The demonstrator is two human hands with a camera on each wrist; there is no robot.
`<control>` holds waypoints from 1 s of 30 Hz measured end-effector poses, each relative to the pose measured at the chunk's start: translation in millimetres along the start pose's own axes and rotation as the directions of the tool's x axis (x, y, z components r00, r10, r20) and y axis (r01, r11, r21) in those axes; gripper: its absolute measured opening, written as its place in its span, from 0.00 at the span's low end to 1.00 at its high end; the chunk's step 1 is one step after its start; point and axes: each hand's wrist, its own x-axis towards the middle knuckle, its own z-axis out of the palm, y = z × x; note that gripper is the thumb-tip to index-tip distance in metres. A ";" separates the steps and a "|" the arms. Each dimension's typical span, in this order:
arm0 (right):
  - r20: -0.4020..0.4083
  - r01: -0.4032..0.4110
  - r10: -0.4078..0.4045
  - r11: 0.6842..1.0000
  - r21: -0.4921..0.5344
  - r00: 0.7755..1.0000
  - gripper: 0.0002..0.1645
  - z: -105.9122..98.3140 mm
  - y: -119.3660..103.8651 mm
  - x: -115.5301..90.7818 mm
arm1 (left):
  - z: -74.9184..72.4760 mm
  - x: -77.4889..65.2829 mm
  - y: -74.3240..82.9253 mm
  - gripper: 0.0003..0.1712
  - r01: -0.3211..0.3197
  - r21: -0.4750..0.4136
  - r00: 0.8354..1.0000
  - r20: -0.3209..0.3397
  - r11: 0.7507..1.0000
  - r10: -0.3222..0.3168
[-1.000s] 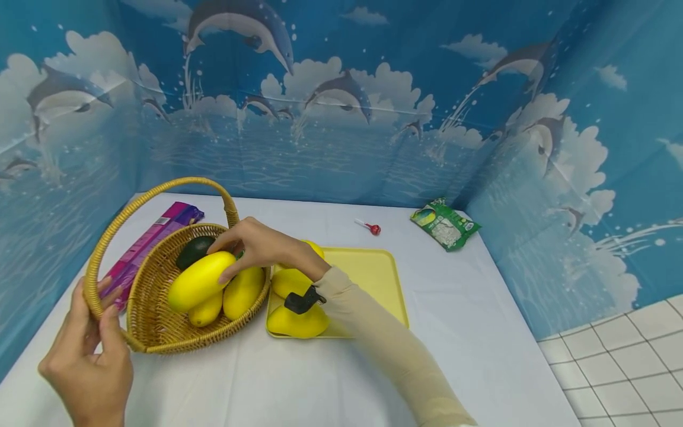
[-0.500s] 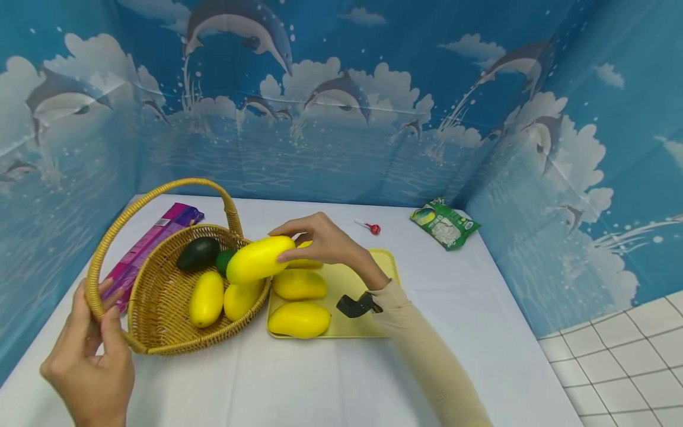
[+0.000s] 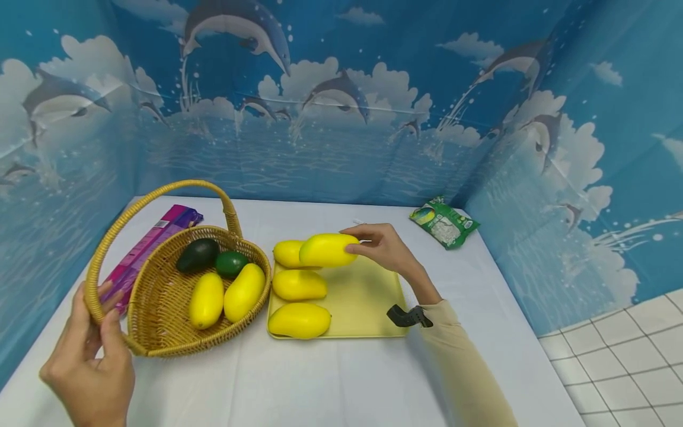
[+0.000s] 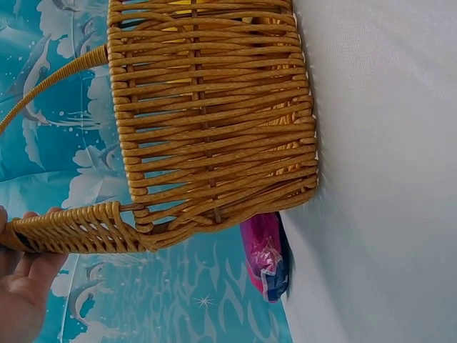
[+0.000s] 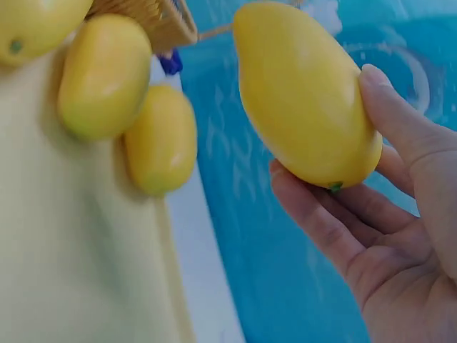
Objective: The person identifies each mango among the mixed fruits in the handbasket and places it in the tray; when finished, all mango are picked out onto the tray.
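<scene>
My right hand (image 3: 385, 246) pinches a yellow mango (image 3: 327, 250) by its end, raised over the back of the yellow tray (image 3: 368, 296). In the right wrist view the held mango (image 5: 307, 93) sits between thumb and fingers, apart from those on the tray. Along the tray's left side lie three more mangoes, the front mango (image 3: 300, 320) nearest me. My left hand (image 3: 93, 356) grips the handle (image 3: 96, 279) of a wicker basket (image 3: 160, 320) low on its left side. Inside the basket are two mangoes, including one leaning on the right wall (image 3: 244, 293), and two dark green avocado-like fruits (image 3: 198, 255).
Behind the basket lies a pink and purple packet (image 3: 155, 243). A green snack bag (image 3: 444, 223) lies at the back right of the white-covered table (image 3: 299, 379). A white stick (image 3: 359, 221) shows just behind my right hand. Dolphin-print curtains (image 3: 341, 160) enclose the back and sides.
My right hand has lifted the mango out of the basket and carried it right, over the tray. The left hand keeps its hold on the basket handle.
</scene>
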 end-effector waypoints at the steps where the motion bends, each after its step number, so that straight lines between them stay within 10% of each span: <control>1: -0.015 -0.009 0.009 1.000 0.001 1.000 0.20 -3.4 4.9 -4.3 | 0.0 -0.2 2.5 0.30 0.001 0.005 1.000 -0.001 1.000 -0.001; 13: -0.140 -0.152 0.131 0.977 -0.151 0.981 0.20 -27.4 53.5 -32.0 | 0.4 -0.6 11.6 0.28 -0.012 -0.026 1.000 -0.006 1.000 0.011; 30: -0.158 -0.247 0.227 0.961 -0.122 0.961 0.19 -30.9 86.0 -32.3 | -2.7 0.0 -14.0 0.30 0.001 0.024 1.000 0.030 1.000 -0.002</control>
